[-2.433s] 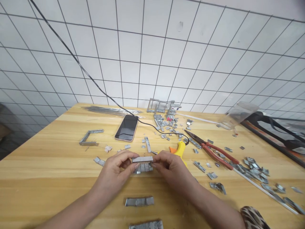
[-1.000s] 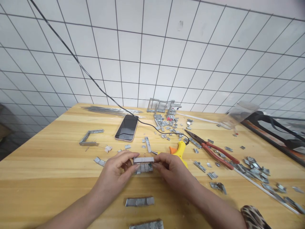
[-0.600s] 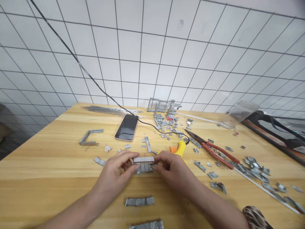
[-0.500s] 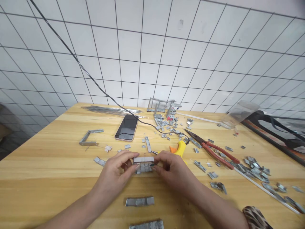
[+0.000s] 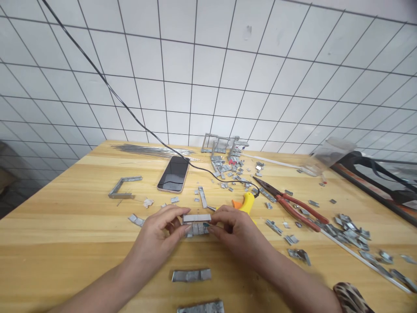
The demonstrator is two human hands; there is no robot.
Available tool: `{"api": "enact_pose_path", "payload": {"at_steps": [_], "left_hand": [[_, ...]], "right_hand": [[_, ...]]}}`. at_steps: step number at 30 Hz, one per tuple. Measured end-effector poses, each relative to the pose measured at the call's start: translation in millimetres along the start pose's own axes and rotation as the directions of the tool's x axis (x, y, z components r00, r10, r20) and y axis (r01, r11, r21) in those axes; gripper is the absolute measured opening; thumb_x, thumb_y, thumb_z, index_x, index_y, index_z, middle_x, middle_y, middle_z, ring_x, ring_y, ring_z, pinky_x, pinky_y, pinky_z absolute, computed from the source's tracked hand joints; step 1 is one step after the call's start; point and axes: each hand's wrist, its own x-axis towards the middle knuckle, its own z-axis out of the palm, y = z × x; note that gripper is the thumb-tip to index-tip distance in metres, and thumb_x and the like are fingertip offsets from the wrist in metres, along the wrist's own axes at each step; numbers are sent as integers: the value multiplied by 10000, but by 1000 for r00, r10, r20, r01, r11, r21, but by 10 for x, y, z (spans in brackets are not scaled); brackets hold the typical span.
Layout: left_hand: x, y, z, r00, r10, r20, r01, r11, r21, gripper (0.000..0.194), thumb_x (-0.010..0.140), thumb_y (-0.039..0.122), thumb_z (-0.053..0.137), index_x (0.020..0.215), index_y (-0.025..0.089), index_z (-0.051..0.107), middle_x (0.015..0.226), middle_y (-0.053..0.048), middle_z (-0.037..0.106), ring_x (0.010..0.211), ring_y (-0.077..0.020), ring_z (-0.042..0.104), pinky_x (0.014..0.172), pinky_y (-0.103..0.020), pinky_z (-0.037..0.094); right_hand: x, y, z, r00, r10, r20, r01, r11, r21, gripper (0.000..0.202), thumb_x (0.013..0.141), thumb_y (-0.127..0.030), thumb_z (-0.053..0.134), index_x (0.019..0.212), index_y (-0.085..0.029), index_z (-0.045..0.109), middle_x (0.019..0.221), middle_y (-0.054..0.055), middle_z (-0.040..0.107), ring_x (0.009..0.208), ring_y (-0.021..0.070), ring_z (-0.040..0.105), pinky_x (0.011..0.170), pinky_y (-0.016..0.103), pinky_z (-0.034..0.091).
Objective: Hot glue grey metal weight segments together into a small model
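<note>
Between my two hands is a small grey metal piece [image 5: 197,218], a flat strip along the top with short plates below it. My left hand [image 5: 164,228] pinches its left end between thumb and fingers. At the right end, my right hand [image 5: 228,224] has its thumb and fingertips closed on the same piece. A yellow glue gun [image 5: 248,202] with an orange trigger lies just behind my right hand, partly hidden by it. Nearer to me lie a joined grey metal strip [image 5: 191,275] and another strip [image 5: 200,308], cut off by the lower edge.
Red-handled pliers [image 5: 293,208] lie on the right among scattered metal bits [image 5: 350,232]. A phone [image 5: 173,174], thin wires [image 5: 153,151] and a C-shaped metal frame [image 5: 121,187] are at the left. A black cable [image 5: 110,89] crosses to the glue gun. Small metal frames [image 5: 224,145] stand by the wall.
</note>
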Motion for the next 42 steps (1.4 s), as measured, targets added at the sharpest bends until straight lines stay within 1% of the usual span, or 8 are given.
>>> {"api": "enact_pose_path", "payload": {"at_steps": [4, 8, 18, 24, 30, 32, 36, 42], "left_hand": [[0, -4, 1, 1000, -31, 3, 31, 1000, -7, 226, 747, 192, 635, 959, 198, 714, 708, 0, 648, 607, -146, 618, 589, -262, 513], [1, -28, -1, 998, -59, 19, 59, 998, -18, 243, 737, 208, 642, 973, 190, 699, 701, 1, 640, 597, -148, 619, 577, -262, 518], [-31, -156, 12, 989, -102, 110, 102, 995, 2, 232, 764, 194, 620, 990, 174, 669, 701, -4, 633, 614, -155, 603, 584, -263, 491], [-29, -115, 22, 983, -116, 143, 113, 993, 34, 153, 768, 166, 599, 903, 174, 670, 673, 5, 611, 617, -155, 585, 581, -253, 465], [-28, -19, 14, 977, -148, 155, 136, 987, 88, 55, 733, 135, 588, 728, 161, 636, 634, 4, 574, 588, -158, 550, 553, -252, 419], [-33, -16, 15, 975, -160, 156, 147, 985, 95, 67, 724, 121, 578, 727, 161, 632, 640, 4, 572, 590, -158, 549, 557, -252, 413], [-35, -32, 25, 972, -173, 159, 159, 982, 97, 86, 719, 108, 555, 700, 164, 618, 632, 10, 558, 584, -152, 541, 551, -246, 398], [-33, -42, 26, 970, -187, 158, 174, 980, 91, 100, 716, 129, 544, 726, 155, 640, 662, -3, 572, 596, -156, 539, 562, -254, 397]], "right_hand": [[-3, -28, -47, 1000, 4, 10, -4, 1000, -4, 116, 758, -105, 617, 702, -192, 671, 728, -2, 578, 605, 124, 509, 577, 247, 396], [-38, -42, -151, 1000, 19, 8, -19, 1000, 2, 143, 745, -137, 625, 830, -205, 718, 783, 13, 625, 571, 116, 503, 538, 240, 403], [-262, 147, -437, 984, 90, -153, -94, 995, -17, 184, 753, -307, 603, 871, -220, 715, 913, 54, 667, 467, 96, 434, 452, 261, 370], [-403, 215, -481, 970, 115, -212, -118, 993, -1, 228, 761, -369, 590, 870, -214, 716, 701, 33, 603, 462, 124, 447, 430, 269, 367], [-437, 373, -463, 980, 79, -182, -89, 995, -45, 208, 801, -365, 593, 909, -227, 705, 530, -28, 474, 452, 141, 452, 425, 262, 379], [-430, 398, -460, 980, 72, -186, -83, 995, -56, 216, 809, -371, 593, 924, -226, 703, 529, -30, 474, 455, 142, 464, 428, 259, 390], [-419, 406, -454, 982, 71, -174, -83, 995, -59, 240, 818, -397, 578, 922, -220, 703, 640, 4, 563, 465, 132, 485, 445, 259, 414], [-426, 429, -454, 984, 64, -164, -78, 993, -85, 261, 824, -412, 557, 926, -220, 702, 556, -24, 495, 462, 143, 486, 452, 260, 417]]}}
